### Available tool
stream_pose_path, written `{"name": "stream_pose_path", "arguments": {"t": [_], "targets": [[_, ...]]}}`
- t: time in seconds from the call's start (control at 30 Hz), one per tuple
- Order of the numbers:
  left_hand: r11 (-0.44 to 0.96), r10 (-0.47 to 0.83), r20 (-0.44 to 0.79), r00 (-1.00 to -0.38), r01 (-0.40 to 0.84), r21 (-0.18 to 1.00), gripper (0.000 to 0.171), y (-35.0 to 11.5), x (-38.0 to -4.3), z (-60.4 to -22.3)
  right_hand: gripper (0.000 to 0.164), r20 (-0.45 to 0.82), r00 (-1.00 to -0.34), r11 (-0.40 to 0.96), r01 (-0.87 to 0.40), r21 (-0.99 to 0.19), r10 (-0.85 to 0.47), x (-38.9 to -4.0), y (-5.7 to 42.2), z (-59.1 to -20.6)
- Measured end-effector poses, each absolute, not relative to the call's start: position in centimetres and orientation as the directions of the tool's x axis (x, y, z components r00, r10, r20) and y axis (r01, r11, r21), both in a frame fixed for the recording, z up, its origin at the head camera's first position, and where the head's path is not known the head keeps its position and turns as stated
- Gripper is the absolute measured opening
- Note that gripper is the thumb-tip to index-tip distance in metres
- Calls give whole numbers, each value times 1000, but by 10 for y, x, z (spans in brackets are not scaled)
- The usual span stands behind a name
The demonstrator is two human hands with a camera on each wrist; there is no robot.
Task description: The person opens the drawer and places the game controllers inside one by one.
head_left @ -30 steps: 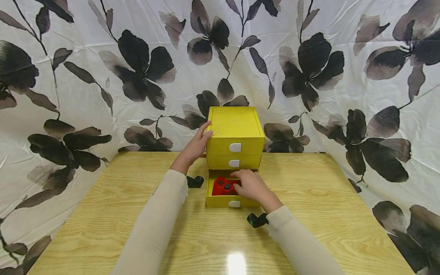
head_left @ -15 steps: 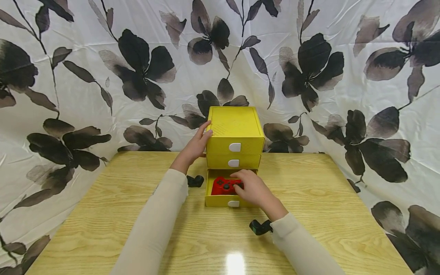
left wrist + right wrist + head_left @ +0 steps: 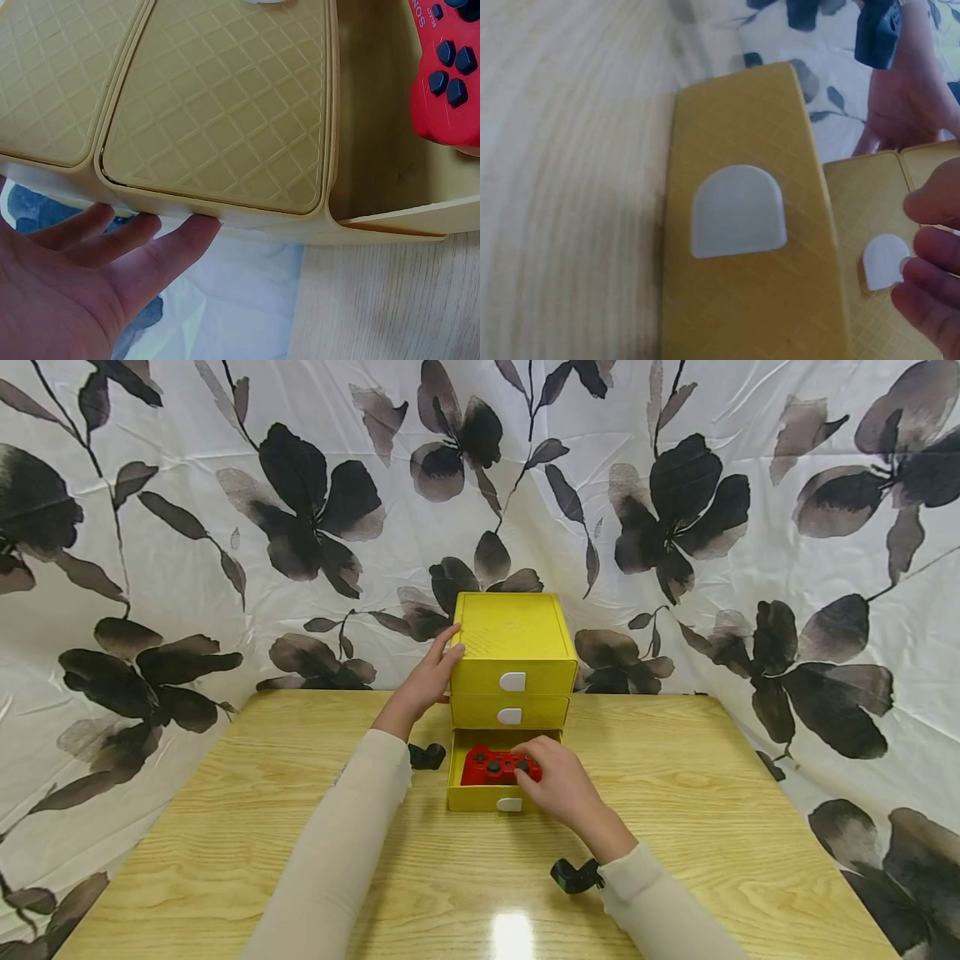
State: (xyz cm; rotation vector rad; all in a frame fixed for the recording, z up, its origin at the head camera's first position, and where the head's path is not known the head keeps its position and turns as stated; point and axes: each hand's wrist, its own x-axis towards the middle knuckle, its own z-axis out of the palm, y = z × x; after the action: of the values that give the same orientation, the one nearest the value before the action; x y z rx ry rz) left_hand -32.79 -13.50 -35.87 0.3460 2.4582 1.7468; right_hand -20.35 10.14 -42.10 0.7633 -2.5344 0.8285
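Observation:
A yellow drawer unit [image 3: 517, 625] with three stacked drawers stands at the table's back. Its bottom drawer [image 3: 474, 800] is pulled out, and a red game controller [image 3: 486, 768] lies inside, buttons up. My left hand [image 3: 422, 683] rests against the unit's left side; in the left wrist view, extended fingertips touch the side wall. My right hand [image 3: 562, 785] is over the drawer's right part, beside the controller's right end, its fingers loosely bent. The right wrist view shows these fingers [image 3: 930, 259] with nothing between them, and covers part of the drawer front with its white tab [image 3: 739, 214].
The wooden table [image 3: 262, 827] spreads around the unit. Floral fabric [image 3: 315, 527] hangs close behind and along both sides. A black wrist camera [image 3: 576, 877] is on the right wrist, another [image 3: 427, 757] near the left. White tabs [image 3: 513, 682] mark the upper drawers.
My right hand has drawn back slightly to the right, uncovering more of the red controller, which lies still in the drawer. The left hand has kept its place.

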Motion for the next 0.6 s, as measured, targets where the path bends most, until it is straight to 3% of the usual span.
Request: {"name": "stream_pose_path", "arguments": {"t": [0.33,0.6], "targets": [[320,242,40,-969,118,940,58,-135,-328,-359,17,625,-678,644,-684,-344,-386,-195,103,-435],[318,242,39,-969,118,941,58,-135,-328,-359,15,618,-683,636,-685,-355,-390,-188,104,-444]]}}
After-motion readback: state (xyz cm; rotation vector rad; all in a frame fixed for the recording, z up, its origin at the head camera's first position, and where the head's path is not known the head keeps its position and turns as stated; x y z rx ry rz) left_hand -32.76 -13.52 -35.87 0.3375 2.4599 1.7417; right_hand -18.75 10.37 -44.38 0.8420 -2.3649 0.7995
